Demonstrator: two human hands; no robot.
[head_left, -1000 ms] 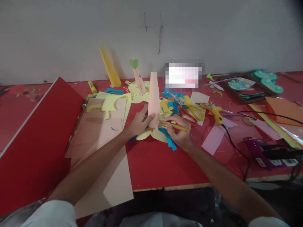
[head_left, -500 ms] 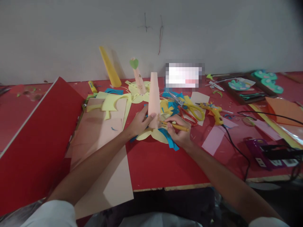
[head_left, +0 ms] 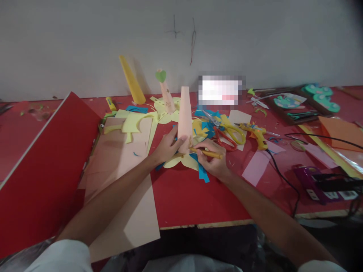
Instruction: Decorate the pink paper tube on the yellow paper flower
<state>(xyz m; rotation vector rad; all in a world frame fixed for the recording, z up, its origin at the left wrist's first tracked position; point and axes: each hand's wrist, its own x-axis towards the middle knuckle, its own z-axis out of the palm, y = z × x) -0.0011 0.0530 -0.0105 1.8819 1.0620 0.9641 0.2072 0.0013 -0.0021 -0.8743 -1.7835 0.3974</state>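
Note:
A tall pale pink paper cone (head_left: 184,115) stands upright on a yellow flower-shaped paper base (head_left: 185,161) in the middle of the red table (head_left: 193,200). My left hand (head_left: 167,145) is closed round the cone's lower left side, thumb against it. My right hand (head_left: 211,158) pinches a yellow pen (head_left: 208,153) whose tip touches the cone's base on the right. Blue paper strips (head_left: 202,170) lie under my right hand.
Yellow and red scissors (head_left: 227,132) and a yellow glue gun (head_left: 256,135) with a black cord lie to the right. A second decorated cone (head_left: 166,92), a yellow tube (head_left: 131,80), beige sheets (head_left: 119,162), a red board (head_left: 42,166) and a purple device (head_left: 320,181) surround the spot.
My right hand and the pen have shifted slightly left, bringing the tip closer along the cone's base. The left hand and the cone have stayed put.

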